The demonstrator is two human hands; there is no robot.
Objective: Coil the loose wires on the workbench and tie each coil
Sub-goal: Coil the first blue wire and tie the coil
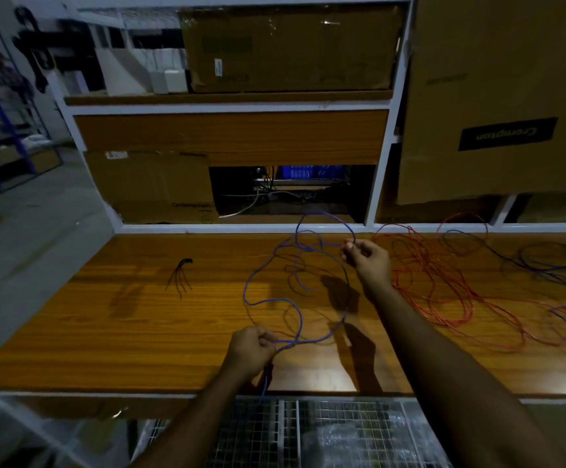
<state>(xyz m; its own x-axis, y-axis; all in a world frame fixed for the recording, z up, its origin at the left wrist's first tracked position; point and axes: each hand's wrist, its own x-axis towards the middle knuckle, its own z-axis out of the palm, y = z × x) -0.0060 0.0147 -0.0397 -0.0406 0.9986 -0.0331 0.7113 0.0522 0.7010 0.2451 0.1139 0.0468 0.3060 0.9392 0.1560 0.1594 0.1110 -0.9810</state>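
I've got the blue wire lifted in big loose loops over the middle of the wooden workbench. My left hand, near the front edge, has fingers curled round the wire where two strands cross; one end hangs down past the bench edge. My right hand, farther back and to the right, pinches the wire btwn thumb and fingertips at the top of the loops. Right of that hand lies a tangle of orange wire spread flat on the bench, w/ darker wires further right, overlapping its far-right edge. Far left on the bench, well apart from both hands, sits a small bunch of black ties. Cardboard boxes fill the shelves behind.
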